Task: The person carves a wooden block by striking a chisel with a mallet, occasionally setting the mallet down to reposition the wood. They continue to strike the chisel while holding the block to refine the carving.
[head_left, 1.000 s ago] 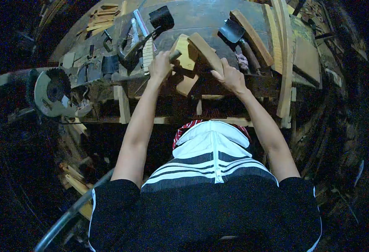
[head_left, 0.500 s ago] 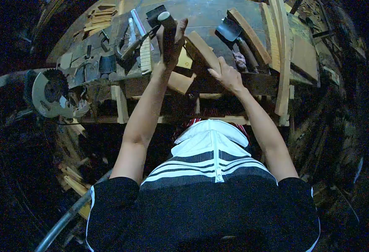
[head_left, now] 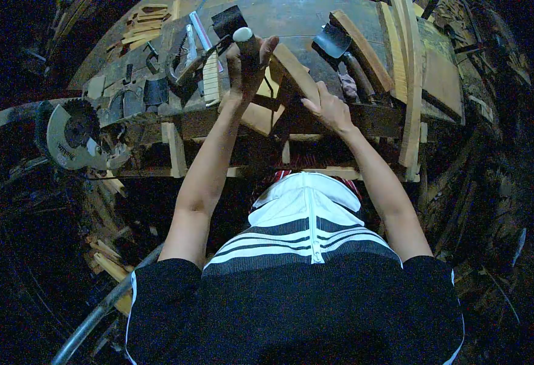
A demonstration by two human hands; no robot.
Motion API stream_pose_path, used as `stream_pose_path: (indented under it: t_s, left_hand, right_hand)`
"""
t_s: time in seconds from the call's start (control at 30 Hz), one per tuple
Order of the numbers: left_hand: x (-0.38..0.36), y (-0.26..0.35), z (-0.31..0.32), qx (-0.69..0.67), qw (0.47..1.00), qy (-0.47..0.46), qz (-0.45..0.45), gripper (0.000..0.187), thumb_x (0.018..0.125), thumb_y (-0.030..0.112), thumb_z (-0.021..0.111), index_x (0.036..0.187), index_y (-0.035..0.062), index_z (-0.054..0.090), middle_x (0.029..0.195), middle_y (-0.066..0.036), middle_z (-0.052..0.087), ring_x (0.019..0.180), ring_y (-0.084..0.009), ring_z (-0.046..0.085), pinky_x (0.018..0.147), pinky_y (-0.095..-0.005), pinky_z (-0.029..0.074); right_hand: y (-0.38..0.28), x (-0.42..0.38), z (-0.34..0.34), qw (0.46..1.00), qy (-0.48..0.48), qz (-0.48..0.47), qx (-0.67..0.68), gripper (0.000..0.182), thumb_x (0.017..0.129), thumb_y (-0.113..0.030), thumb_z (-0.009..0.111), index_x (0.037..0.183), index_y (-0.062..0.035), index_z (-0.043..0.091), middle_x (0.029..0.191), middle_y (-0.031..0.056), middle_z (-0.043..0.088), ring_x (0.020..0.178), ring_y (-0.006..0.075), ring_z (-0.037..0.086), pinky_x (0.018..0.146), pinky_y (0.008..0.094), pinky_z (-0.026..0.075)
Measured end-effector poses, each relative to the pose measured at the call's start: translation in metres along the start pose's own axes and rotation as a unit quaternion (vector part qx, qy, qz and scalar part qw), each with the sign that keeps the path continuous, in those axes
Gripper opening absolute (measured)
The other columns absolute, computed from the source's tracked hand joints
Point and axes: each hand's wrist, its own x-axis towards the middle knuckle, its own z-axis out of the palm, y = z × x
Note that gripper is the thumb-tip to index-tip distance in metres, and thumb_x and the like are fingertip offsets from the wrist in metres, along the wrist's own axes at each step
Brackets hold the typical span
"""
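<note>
My left hand [head_left: 249, 70] is wrapped round a dark tool handle with a white round end [head_left: 242, 34] facing up; the rest of the tool is mostly hidden by the hand. A straight wooden bar [head_left: 294, 68] slants from beside my left thumb down to my right hand [head_left: 329, 111], which grips its near end. Under and between the hands, at the bench's front edge, lies a pale wood block [head_left: 256, 117]. A dark flat blade [head_left: 228, 22] sits just beyond my left hand, and a pale ridged strip [head_left: 211, 82] lies to its left.
The workbench [head_left: 279, 15] carries a hand plane-like dark metal piece [head_left: 331, 42] and long curved boards [head_left: 410, 91] at right. Several small tools lie at left, with a circular saw [head_left: 72, 134] beyond them. Wood scraps [head_left: 112, 264] lie below, near a metal pipe [head_left: 103, 310].
My left hand and the white-ended handle have moved slightly down and to the right. My right hand and the wooden bar have stayed almost in place.
</note>
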Motion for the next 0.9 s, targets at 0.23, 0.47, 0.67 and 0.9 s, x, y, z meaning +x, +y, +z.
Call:
stream_pose_path:
  t_s: [0.23, 0.47, 0.67, 0.9]
  left_hand:
    - [-0.004, 0.007, 0.005, -0.065, 0.998, -0.001, 0.017, 0.025, 0.084, 0.021, 0.069, 0.068, 0.0076, 0.055, 0.054, 0.002, 0.053, 0.048, -0.0038, 0.049, 0.044, -0.0212, 0.037]
    - [-0.005, 0.011, 0.003, -0.173, 0.982, -0.056, -0.050, 0.029, 0.081, 0.027, 0.071, 0.065, 0.0066, 0.059, 0.054, 0.003, 0.056, 0.051, -0.0052, 0.051, 0.047, -0.0233, 0.040]
    - [-0.005, -0.008, 0.004, -0.188, 0.975, -0.068, -0.093, 0.024, 0.082, 0.024, 0.069, 0.068, 0.0076, 0.058, 0.059, 0.003, 0.054, 0.053, -0.0041, 0.050, 0.046, -0.0209, 0.037]
    - [-0.021, -0.002, 0.011, -0.237, 0.948, -0.159, -0.140, 0.027, 0.081, 0.025, 0.068, 0.067, 0.0070, 0.054, 0.062, 0.005, 0.050, 0.055, -0.0055, 0.046, 0.048, -0.0218, 0.034]
  right_hand:
    - [0.007, 0.001, 0.009, 0.998, 0.044, -0.027, -0.028, 0.060, 0.083, -0.059, 0.050, 0.114, -0.0087, 0.038, 0.073, 0.0254, 0.063, 0.071, 0.0413, 0.064, 0.054, 0.0508, 0.051]
    - [0.010, 0.001, 0.011, 0.997, 0.049, -0.026, -0.045, 0.061, 0.082, -0.061, 0.051, 0.112, -0.0089, 0.039, 0.071, 0.0237, 0.064, 0.069, 0.0389, 0.065, 0.053, 0.0492, 0.053]
    - [0.009, -0.003, 0.004, 1.000, 0.010, -0.009, -0.015, 0.058, 0.083, -0.057, 0.050, 0.114, -0.0090, 0.037, 0.078, 0.0279, 0.062, 0.076, 0.0447, 0.062, 0.060, 0.0542, 0.048]
    - [0.010, -0.005, 0.004, 1.000, 0.014, -0.008, 0.011, 0.058, 0.084, -0.056, 0.050, 0.115, -0.0095, 0.036, 0.082, 0.0282, 0.062, 0.080, 0.0462, 0.060, 0.065, 0.0550, 0.047]
